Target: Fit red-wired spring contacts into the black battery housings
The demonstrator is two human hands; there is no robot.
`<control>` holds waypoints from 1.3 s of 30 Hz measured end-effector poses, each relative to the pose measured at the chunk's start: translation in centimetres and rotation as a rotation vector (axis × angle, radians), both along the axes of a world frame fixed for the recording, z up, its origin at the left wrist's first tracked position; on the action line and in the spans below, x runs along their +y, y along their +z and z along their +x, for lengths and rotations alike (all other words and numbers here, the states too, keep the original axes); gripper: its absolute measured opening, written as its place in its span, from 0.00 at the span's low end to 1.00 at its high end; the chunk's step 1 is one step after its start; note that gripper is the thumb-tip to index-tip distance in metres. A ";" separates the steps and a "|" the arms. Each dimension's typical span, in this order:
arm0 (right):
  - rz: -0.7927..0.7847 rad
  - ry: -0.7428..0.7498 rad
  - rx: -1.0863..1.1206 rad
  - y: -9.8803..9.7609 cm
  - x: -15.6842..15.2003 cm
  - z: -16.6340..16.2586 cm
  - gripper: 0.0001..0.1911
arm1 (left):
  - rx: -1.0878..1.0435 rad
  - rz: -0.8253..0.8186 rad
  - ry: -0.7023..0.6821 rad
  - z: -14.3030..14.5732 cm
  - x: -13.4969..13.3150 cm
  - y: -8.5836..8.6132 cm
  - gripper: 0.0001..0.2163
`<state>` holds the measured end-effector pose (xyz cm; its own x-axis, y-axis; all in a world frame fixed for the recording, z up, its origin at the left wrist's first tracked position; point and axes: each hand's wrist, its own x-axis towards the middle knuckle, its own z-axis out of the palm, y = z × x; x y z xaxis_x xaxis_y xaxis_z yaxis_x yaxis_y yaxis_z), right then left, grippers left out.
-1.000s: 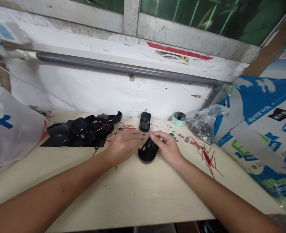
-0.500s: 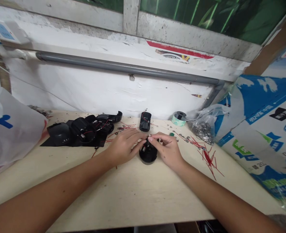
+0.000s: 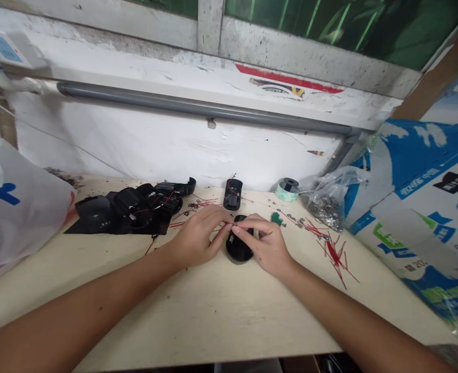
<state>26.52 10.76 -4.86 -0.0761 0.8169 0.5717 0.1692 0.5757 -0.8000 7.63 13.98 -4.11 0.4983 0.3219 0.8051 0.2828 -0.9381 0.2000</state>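
A small black plastic housing (image 3: pixel 238 249) lies on the pale wooden bench (image 3: pixel 213 305) between my hands. My right hand (image 3: pixel 265 242) curls over its right side, thumb and forefinger pinched at its top edge. My left hand (image 3: pixel 197 235) rests on the bench at its left, fingers bent, fingertips meeting the right hand's at the housing; a thin red wire shows there. What the pinch holds is too small to make out. A second black housing (image 3: pixel 232 194) with a red wire stands just behind.
A pile of black housings (image 3: pixel 130 210) with red wires sits at the back left. Loose red wires (image 3: pixel 335 254), a solder spool (image 3: pixel 286 189) and a clear bag of metal parts (image 3: pixel 325 204) lie right. A white bag (image 3: pixel 15 202) is far left, a printed carton (image 3: pixel 426 217) far right.
The black housing has been turned from lying slanted to more upright between my hands, and my right hand has closed further over it. Both hands shifted slightly toward me.
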 end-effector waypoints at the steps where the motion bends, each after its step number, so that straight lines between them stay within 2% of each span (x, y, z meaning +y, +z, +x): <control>1: 0.015 -0.001 -0.017 0.0 0.0 0.0 0.03 | -0.002 -0.009 -0.003 0.0 0.0 0.0 0.06; 8: 0.101 -0.029 -0.240 0.3 -0.2 0.5 0.09 | 0.011 -0.009 -0.006 0.1 -0.1 -0.2 0.06; 17: 0.218 -0.104 -0.405 0.5 -0.4 0.7 0.08 | 0.025 -0.011 0.018 0.2 0.0 -0.2 0.05; 30: 0.300 -0.146 -0.413 0.5 -0.7 0.6 0.04 | 0.058 -0.102 0.035 0.1 -0.2 -0.3 0.06; 39: 0.280 -0.170 -0.482 0.7 -1.2 0.4 0.08 | 0.024 -0.109 0.053 0.3 -0.5 -0.2 0.06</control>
